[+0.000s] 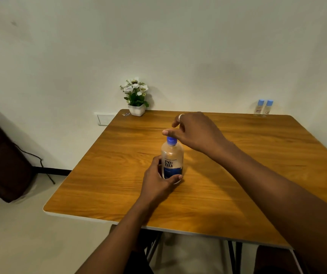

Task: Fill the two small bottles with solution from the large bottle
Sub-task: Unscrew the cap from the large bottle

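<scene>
The large clear bottle [172, 157] with a blue label and a blue cap [171, 140] stands upright in the middle of the wooden table [237, 175]. My left hand [159, 179] is wrapped around its lower part. My right hand [195, 131] hovers over the cap, thumb and fingers curled just above and beside it; whether they touch the cap is unclear. Two small clear bottles with blue caps stand side by side at the far right corner, the left small bottle [259, 107] and the right small bottle [268, 108], far from both hands.
A white pot of white flowers [136, 97] stands at the table's far left corner against the wall. A dark bag [2, 161] and a cable lie on the floor to the left. A wall socket [105, 118] sits below the table's back edge.
</scene>
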